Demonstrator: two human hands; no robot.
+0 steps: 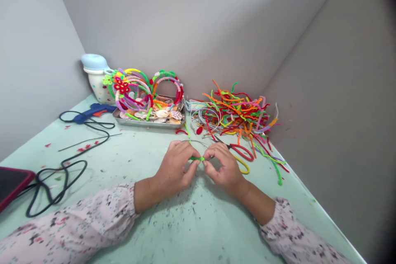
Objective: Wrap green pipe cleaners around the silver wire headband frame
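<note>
My left hand is closed, thumb and fingertips pinching a short green pipe cleaner over the middle of the table. My right hand pinches at the other end of the same green piece, its fingertips almost touching those of my left hand. A thin grey wire hoop shows just beyond the fingers, partly hidden by both hands. Scissors with one red handle loop and one yellow loop lie right behind my right hand.
A metal tray holds shells and colourful fuzzy hoops. To its right lies a pile of pipe cleaners. On the left are a blue glue gun, black cable, a white cup and a red-edged device.
</note>
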